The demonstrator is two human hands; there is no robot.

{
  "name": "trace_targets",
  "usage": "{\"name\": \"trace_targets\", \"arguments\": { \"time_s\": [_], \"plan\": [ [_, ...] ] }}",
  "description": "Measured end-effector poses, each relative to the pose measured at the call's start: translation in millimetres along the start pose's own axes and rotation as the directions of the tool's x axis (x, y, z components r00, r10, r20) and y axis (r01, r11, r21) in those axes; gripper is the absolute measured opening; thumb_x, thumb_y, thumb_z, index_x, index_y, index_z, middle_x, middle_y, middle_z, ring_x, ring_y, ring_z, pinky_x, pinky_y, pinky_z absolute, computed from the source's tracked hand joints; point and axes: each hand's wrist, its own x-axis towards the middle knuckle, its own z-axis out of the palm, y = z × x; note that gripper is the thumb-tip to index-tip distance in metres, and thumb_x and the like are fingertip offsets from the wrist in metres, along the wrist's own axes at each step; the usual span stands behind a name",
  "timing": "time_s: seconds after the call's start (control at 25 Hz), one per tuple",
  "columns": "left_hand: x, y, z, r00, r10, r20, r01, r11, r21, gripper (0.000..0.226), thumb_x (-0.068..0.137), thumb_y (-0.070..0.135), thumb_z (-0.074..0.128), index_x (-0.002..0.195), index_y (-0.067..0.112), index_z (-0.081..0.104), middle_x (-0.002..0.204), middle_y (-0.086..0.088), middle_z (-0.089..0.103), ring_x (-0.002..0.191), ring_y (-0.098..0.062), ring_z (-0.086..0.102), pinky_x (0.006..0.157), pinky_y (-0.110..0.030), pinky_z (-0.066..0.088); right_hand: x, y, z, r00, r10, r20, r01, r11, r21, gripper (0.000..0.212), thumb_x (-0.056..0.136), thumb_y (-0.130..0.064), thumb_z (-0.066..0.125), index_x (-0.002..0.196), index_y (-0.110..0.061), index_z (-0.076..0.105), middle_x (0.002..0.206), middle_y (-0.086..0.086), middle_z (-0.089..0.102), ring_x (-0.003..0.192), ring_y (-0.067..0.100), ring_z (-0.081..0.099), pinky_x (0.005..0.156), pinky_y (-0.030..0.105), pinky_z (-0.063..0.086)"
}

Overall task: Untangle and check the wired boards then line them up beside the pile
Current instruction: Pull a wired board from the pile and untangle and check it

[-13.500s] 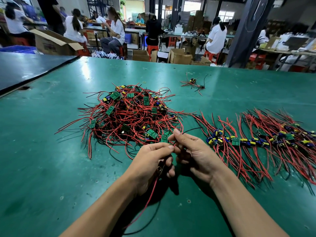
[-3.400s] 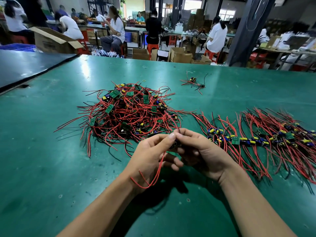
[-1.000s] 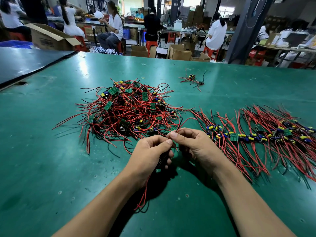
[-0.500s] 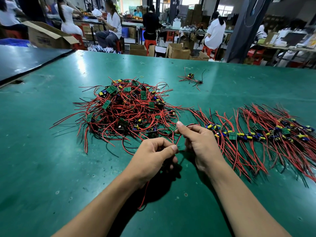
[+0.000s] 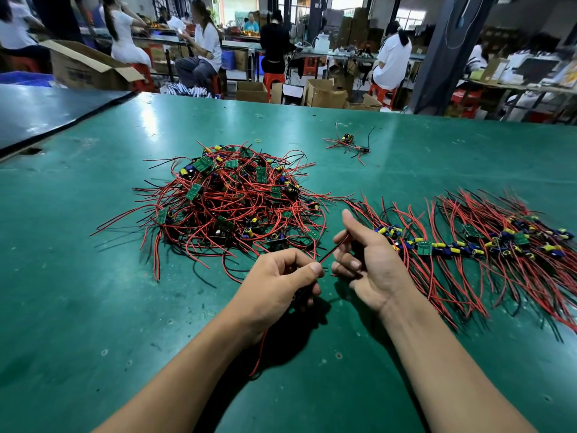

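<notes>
A tangled pile (image 5: 231,201) of small green boards with red and black wires lies on the green table (image 5: 78,292). To its right runs a row of lined-up wired boards (image 5: 468,245). My left hand (image 5: 278,282) grips one wired board just in front of the pile; the board is mostly hidden in my fist, and its red wire (image 5: 260,348) hangs below my wrist. A taut wire (image 5: 332,250) runs from my left thumb to my right hand (image 5: 365,260), which holds it between thumb and curled fingers.
A small separate bunch of wired boards (image 5: 348,145) lies farther back. A dark table (image 5: 46,110) adjoins on the left. Beyond the far edge, people sit on red stools among cardboard boxes (image 5: 324,95), and a dark pillar (image 5: 443,54) stands at the right.
My hands have moved apart over the last second. My right hand has pulled a wire out to the right and stretched it from my left hand.
</notes>
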Motion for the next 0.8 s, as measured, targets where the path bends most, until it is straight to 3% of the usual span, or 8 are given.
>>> {"name": "trace_targets", "arguments": {
  "time_s": [0.12, 0.28, 0.36, 0.44, 0.52, 0.64, 0.8],
  "plan": [
    [-1, -1, -1, 1.0, 0.006, -0.018, -0.006, 1.0, 0.014, 0.015, 0.093, 0.007, 0.06, 0.079, 0.004, 0.06, 0.059, -0.007, 0.062, 0.047, -0.015, 0.053, 0.049, -0.02, 0.044, 0, 0, -2, 0.999, 0.033, 0.038, -0.033, 0.999, -0.01, 0.039, 0.079, -0.044, 0.07, 0.06, -0.011, 0.061, 0.049, -0.004, 0.035, 0.032, 0.004, 0.024, 0.034, 0.017, 0.019],
    [1, -1, -3, 0.997, -0.029, -0.065, 0.028, 0.999, -0.021, 0.019, 0.094, 0.01, 0.059, 0.076, 0.008, 0.064, 0.057, -0.005, 0.06, 0.045, -0.015, 0.052, 0.048, -0.021, 0.041, -2, 4, -5, 0.986, -0.071, 0.154, 0.099, 0.978, -0.184, 0.037, 0.072, -0.046, 0.077, 0.08, -0.01, 0.075, 0.063, 0.0, 0.044, 0.041, 0.008, 0.033, 0.042, 0.02, 0.023],
    [1, -1, -4, 0.997, -0.033, -0.068, 0.03, 0.998, -0.049, 0.019, 0.095, 0.011, 0.058, 0.077, 0.007, 0.063, 0.056, -0.005, 0.059, 0.044, -0.015, 0.051, 0.046, -0.02, 0.042, -6, 9, -4, 0.965, 0.008, 0.262, 0.059, 0.967, -0.247, 0.037, 0.073, -0.044, 0.081, 0.093, -0.013, 0.078, 0.065, 0.008, 0.048, 0.047, 0.016, 0.042, 0.051, 0.024, 0.037],
    [1, 0, -4, 0.997, -0.033, -0.063, 0.029, 0.998, -0.053, 0.016, 0.095, 0.012, 0.058, 0.08, 0.005, 0.061, 0.056, -0.005, 0.059, 0.044, -0.014, 0.051, 0.046, -0.021, 0.043, -8, 15, -3, 0.948, 0.062, 0.312, 0.018, 0.969, -0.248, 0.037, 0.077, -0.04, 0.082, 0.102, -0.013, 0.077, 0.068, 0.015, 0.051, 0.055, 0.02, 0.05, 0.061, 0.036, 0.049],
    [2, 0, -5, 0.998, -0.039, -0.059, 0.036, 0.998, -0.051, 0.016, 0.093, 0.012, 0.06, 0.079, 0.005, 0.059, 0.056, -0.004, 0.058, 0.044, -0.014, 0.05, 0.047, -0.021, 0.042, -5, 16, -4, 0.968, 0.006, 0.25, 0.075, 0.947, -0.313, 0.039, 0.076, -0.046, 0.081, 0.1, -0.015, 0.078, 0.059, 0.01, 0.044, 0.056, 0.022, 0.042, 0.059, 0.038, 0.039],
    [2, 0, -6, 0.998, -0.04, -0.04, 0.039, 0.999, -0.024, 0.019, 0.092, 0.011, 0.061, 0.074, 0.008, 0.058, 0.054, -0.004, 0.057, 0.045, -0.014, 0.049, 0.045, -0.019, 0.041, 1, 11, -6, 0.981, -0.147, 0.126, 0.181, 0.928, -0.325, 0.032, 0.076, -0.047, 0.076, 0.087, -0.017, 0.079, 0.052, 0.002, 0.038, 0.041, 0.013, 0.028, 0.047, 0.026, 0.016],
    [1, 0, -4, 1.0, -0.009, 0.0, 0.009, 0.999, 0.04, 0.018, 0.092, 0.012, 0.062, 0.075, 0.007, 0.059, 0.055, -0.004, 0.059, 0.044, -0.013, 0.05, 0.045, -0.018, 0.041, 6, 6, -9, 0.961, -0.277, -0.025, 0.267, 0.943, -0.197, 0.023, 0.088, -0.029, 0.072, 0.073, -0.012, 0.077, 0.057, -0.006, 0.046, 0.038, 0.007, 0.026, 0.039, 0.017, 0.019]
  ]
}}
